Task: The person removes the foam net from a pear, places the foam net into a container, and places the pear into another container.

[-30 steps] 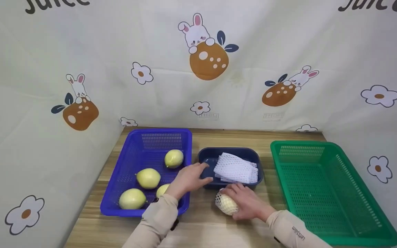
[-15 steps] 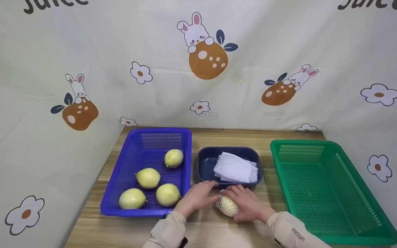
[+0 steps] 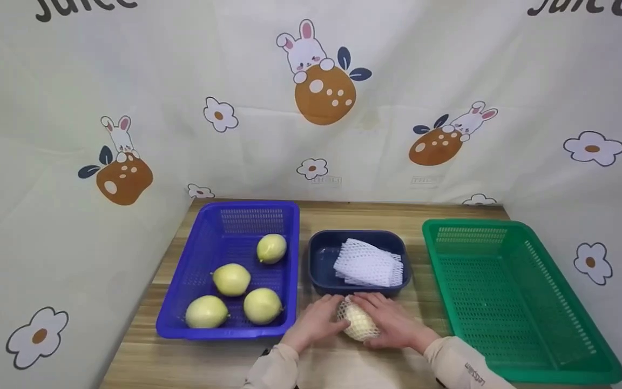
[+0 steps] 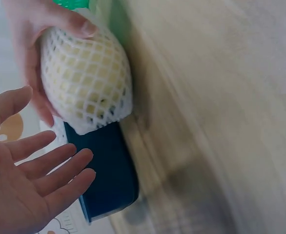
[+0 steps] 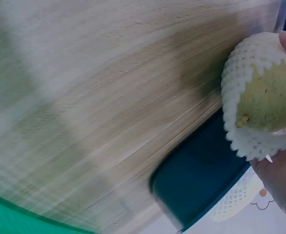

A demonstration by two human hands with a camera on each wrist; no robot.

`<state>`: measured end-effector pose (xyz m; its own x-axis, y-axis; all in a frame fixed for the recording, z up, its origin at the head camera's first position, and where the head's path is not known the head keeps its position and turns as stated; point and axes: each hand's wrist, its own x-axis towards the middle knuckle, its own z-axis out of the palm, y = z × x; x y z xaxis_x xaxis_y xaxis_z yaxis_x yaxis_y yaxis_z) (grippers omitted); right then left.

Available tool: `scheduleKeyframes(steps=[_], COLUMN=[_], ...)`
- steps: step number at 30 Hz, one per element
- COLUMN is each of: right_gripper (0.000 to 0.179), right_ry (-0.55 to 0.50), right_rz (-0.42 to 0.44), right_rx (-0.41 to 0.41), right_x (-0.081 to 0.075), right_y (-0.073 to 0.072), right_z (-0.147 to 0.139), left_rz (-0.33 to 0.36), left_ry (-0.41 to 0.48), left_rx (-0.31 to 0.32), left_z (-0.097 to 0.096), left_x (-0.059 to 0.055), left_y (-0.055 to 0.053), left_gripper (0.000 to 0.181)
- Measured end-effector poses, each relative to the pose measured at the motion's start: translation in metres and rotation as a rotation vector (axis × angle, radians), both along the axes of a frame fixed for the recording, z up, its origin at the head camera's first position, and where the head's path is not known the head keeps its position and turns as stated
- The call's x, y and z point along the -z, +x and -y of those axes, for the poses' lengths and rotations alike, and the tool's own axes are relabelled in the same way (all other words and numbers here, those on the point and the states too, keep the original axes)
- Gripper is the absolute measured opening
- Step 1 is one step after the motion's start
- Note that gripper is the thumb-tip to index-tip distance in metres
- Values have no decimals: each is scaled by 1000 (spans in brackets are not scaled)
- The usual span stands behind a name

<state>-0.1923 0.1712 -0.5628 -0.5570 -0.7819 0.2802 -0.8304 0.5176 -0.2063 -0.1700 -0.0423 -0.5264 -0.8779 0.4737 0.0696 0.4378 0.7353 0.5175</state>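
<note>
A pale yellow pear (image 3: 361, 322) in a white foam net sleeve lies on its side low at the table's front middle. My right hand (image 3: 393, 323) grips it from the right, with the thumb (image 4: 77, 22) on one side and fingers on the other in the left wrist view. Its stem end (image 5: 270, 95) shows bare through the sleeve's open mouth in the right wrist view. At the pear's left is my left hand (image 3: 317, 322), its fingers spread and loosely straight; the left wrist view shows a small gap between them and the sleeve.
A dark blue bin (image 3: 322, 273) just behind the hands holds flat white foam nets (image 3: 369, 263). To the left, a blue basket (image 3: 211, 216) contains several bare pears (image 3: 232, 280). A green basket (image 3: 505, 302) stands on the right. Patterned curtains enclose the table.
My left hand has come from above the bin's left edge down and toward me to the pear's left side. The right hand has kept its grip on the netted pear.
</note>
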Motion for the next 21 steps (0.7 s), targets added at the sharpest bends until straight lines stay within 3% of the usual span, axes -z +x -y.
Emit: scheduleKeyframes(steps=[11, 16, 21], right_gripper=[79, 70, 64], right_ry=[-94, -133, -213], right_rz=[163, 90, -31], right_rx=[70, 38, -11], right_x=[9, 10, 14], right_y=[11, 14, 14], right_z=[-9, -10, -12], left_rz=[106, 134, 82], left_ry=[129, 185, 259], left_rx=[-47, -49, -57], left_z=[-8, -10, -13], left_x=[22, 30, 33], left_y=[1, 1, 1], left_gripper=[64, 67, 60])
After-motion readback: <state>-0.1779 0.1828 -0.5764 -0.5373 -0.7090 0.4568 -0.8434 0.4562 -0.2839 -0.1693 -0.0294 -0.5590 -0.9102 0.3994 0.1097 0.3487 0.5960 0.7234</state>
